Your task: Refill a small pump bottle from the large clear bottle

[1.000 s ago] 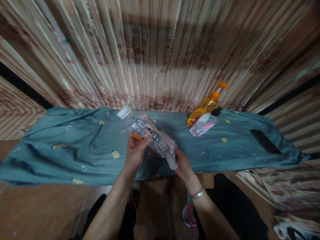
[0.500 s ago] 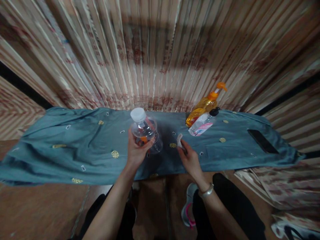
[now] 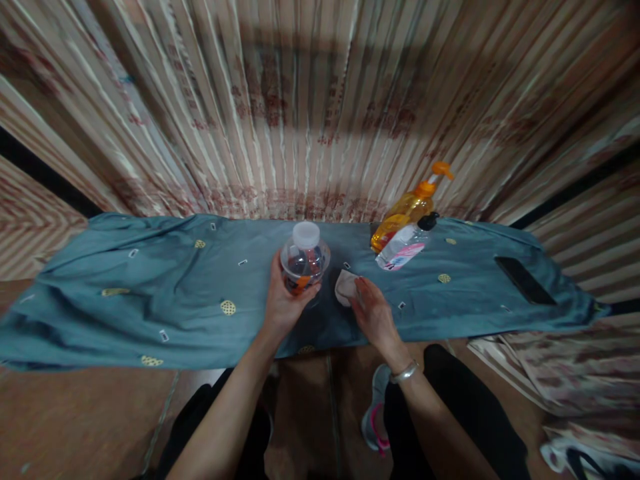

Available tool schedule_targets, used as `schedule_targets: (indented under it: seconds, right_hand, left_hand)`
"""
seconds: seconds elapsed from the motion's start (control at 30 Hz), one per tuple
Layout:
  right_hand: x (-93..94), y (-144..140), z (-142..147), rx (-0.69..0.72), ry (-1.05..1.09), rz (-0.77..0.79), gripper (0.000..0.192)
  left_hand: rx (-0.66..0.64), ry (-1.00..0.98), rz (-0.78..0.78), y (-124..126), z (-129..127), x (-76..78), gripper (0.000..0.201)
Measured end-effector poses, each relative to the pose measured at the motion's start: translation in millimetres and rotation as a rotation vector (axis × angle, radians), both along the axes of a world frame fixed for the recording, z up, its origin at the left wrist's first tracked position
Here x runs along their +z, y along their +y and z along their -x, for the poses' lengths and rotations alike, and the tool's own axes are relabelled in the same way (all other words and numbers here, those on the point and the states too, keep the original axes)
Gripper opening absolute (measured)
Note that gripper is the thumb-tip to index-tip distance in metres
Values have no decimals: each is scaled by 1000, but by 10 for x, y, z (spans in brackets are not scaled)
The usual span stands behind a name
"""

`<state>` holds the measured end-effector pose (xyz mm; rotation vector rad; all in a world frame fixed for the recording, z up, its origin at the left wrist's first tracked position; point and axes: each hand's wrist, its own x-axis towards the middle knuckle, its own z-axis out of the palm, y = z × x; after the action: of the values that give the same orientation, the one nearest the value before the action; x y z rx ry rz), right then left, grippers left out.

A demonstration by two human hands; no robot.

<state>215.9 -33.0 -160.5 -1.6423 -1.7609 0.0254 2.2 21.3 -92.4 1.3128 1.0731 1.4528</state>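
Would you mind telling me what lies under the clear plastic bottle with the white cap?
The clear plastic bottle with the white cap stands on the teal patterned cloth, gripped by the left hand. Whatever surface lies under the cloth is covered.

You are in what looks like a room of a home. Pleated patterned curtains (image 3: 320,113) fill the whole far side. In front of you runs a low surface draped in a teal cloth (image 3: 150,293) with small gold motifs, bearing household toiletries: an orange pump bottle (image 3: 407,210) and a clear bottle with a pink label (image 3: 403,248). A dark phone (image 3: 525,280) lies far right.
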Motion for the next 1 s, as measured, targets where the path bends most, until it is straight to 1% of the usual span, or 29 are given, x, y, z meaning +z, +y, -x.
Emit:
schedule_targets:
  seconds: [0.1,0.2,0.3,0.37,0.43,0.53,0.63,0.7,0.77,0.83,0.87,0.93,1.0]
  right_hand:
    - [201,-85,-20,-11,48,-5,37]
    - [357,-171,-40,-44,107,36,36]
    - [453,-268,-82,-72,163,92,37]
    - [496,-345,-160,-89,188,124,39]
    - [532,-429,-309,-117,200,148,45]
    - [566,-552,-707,-207,183,180,58]
    - [580,-643,-1286,-364,117,194,65]
    - [601,-681,-1714,-516,45,237,56]
    - [651,-700,-2121,-703,-44,361,38]
    - [725,-704,-2476,-797,-72,401,25]
    - [764,-703,-2629,-833,-86,414,23]
    - [826,-693,-2887,-907,-114,438,26]
    - [848,-676,-3087,-963,-138,461,30]
  left_hand:
    - [-16,-4,-2,3,-5,-29,95]
    - [-14,3,6,1,-3,-68,96]
    - [8,20,8,-13,39,-90,108]
    - [24,24,-8,-32,94,-86,114]
    - [27,10,-22,-57,163,-71,110]
    - [77,-15,-17,-90,263,-50,96]
    - [113,-26,-26,-90,355,-28,94]
    - [137,-36,-39,-74,428,9,89]
    - [194,-58,-47,-61,518,80,84]
    - [235,-61,-73,-77,614,186,75]
    - [238,-46,-88,-102,654,248,70]
    - [257,-36,-136,-192,700,375,62]
    - [240,24,-169,-321,679,479,47]
